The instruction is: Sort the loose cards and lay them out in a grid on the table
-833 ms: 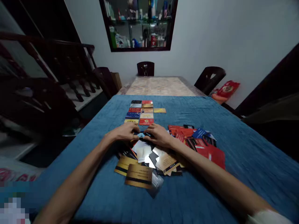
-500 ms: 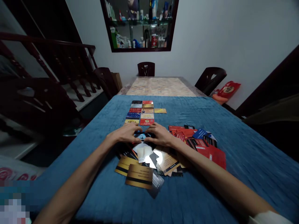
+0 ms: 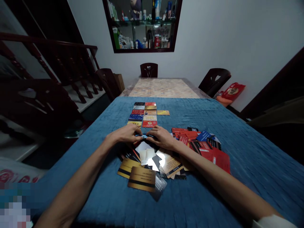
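A small blue card [image 3: 144, 136] is held tilted between my two hands, its face mostly out of sight. My left hand [image 3: 127, 133] pinches its left end, and my right hand [image 3: 162, 136] grips the right end. Just beyond my fingers, printed cards lie in two columns, among them a red card [image 3: 149, 123] and a blue card with white print [image 3: 136, 117]. A lone yellow card [image 3: 163, 112] sits right of the columns. Below my hands spreads a loose heap of gold, white and dark cards, with a gold card [image 3: 142, 179] nearest me.
Another pile, mostly red cards [image 3: 215, 158], lies to the right of my right forearm. A blue cloth [image 3: 99, 190] covers the near part of the table; the far end shows a marbled top [image 3: 163, 87]. Dark chairs [image 3: 149, 70] stand around it.
The blue card has tipped, so less of its face shows between my hands. My fingertips and thumbs have drawn closer together around it.
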`<state>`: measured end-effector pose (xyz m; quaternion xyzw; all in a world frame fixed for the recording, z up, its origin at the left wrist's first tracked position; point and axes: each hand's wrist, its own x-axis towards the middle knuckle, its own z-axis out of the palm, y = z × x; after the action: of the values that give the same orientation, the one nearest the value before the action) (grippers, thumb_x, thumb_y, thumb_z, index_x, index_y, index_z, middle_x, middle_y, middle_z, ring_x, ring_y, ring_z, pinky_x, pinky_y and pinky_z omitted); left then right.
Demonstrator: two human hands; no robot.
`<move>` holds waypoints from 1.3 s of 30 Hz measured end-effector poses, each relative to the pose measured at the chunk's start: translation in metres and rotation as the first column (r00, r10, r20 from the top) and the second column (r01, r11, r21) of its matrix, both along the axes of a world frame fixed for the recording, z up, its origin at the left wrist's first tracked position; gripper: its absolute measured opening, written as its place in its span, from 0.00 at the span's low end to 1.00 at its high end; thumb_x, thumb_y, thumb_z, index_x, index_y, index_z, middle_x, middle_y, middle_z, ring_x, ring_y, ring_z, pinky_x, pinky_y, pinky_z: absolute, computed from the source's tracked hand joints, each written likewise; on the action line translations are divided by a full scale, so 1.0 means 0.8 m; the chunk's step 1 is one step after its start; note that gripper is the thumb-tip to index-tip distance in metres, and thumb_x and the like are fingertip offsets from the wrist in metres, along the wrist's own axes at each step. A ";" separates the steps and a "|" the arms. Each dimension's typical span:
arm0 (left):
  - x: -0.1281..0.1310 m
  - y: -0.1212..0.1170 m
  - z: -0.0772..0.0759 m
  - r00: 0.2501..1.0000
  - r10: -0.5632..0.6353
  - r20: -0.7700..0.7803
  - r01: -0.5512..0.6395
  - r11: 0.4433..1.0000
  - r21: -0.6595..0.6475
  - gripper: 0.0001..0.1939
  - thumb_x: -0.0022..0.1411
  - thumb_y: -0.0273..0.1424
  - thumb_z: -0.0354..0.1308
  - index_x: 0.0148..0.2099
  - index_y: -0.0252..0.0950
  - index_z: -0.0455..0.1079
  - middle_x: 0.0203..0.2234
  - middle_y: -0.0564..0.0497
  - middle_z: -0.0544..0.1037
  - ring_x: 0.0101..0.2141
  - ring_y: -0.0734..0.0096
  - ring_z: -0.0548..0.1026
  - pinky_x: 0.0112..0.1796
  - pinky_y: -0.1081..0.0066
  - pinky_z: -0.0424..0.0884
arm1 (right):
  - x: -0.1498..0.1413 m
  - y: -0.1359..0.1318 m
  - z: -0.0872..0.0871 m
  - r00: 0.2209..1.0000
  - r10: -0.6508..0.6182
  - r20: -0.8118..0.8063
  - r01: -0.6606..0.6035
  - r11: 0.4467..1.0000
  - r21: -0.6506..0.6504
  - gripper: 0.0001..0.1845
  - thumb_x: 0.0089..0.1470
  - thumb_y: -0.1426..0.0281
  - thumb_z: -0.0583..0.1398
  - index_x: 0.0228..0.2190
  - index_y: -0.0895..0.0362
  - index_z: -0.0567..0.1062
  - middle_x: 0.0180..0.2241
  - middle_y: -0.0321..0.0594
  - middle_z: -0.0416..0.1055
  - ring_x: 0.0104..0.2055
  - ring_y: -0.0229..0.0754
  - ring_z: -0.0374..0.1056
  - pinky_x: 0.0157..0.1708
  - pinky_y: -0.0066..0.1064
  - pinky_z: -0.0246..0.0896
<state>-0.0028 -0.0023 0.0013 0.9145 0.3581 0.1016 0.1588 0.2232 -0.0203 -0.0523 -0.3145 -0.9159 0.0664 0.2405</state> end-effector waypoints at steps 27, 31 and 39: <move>-0.005 0.009 0.002 0.981 0.110 0.162 -0.103 0.994 -0.047 0.12 0.57 0.26 0.54 0.37 0.33 0.79 0.29 0.51 0.82 0.31 0.70 0.76 0.35 0.73 0.69 | 0.009 0.004 -0.003 0.956 -0.281 -0.088 0.268 0.954 -0.135 0.28 0.51 0.77 0.63 0.55 0.55 0.70 0.40 0.45 0.73 0.44 0.47 0.66 0.43 0.37 0.61; -0.003 0.005 0.003 0.972 0.147 0.182 -0.134 0.988 -0.077 0.11 0.57 0.27 0.54 0.36 0.33 0.78 0.27 0.51 0.81 0.29 0.71 0.75 0.34 0.73 0.69 | 0.014 0.009 -0.007 0.954 -0.294 -0.062 0.283 0.948 -0.144 0.25 0.52 0.71 0.64 0.52 0.56 0.71 0.39 0.44 0.74 0.43 0.47 0.65 0.41 0.35 0.60; -0.002 0.009 0.001 0.926 0.222 0.306 -0.215 0.975 -0.056 0.13 0.57 0.32 0.54 0.39 0.33 0.78 0.34 0.49 0.82 0.36 0.67 0.77 0.41 0.71 0.72 | 0.016 0.011 -0.002 0.946 -0.299 -0.124 0.274 0.944 -0.184 0.14 0.52 0.65 0.67 0.40 0.57 0.77 0.35 0.42 0.76 0.39 0.47 0.63 0.39 0.35 0.58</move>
<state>-0.0040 0.0052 0.0020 0.8398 0.4293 0.2570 0.2107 0.2364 -0.0116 -0.0542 -0.4576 -0.8308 0.1292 0.2894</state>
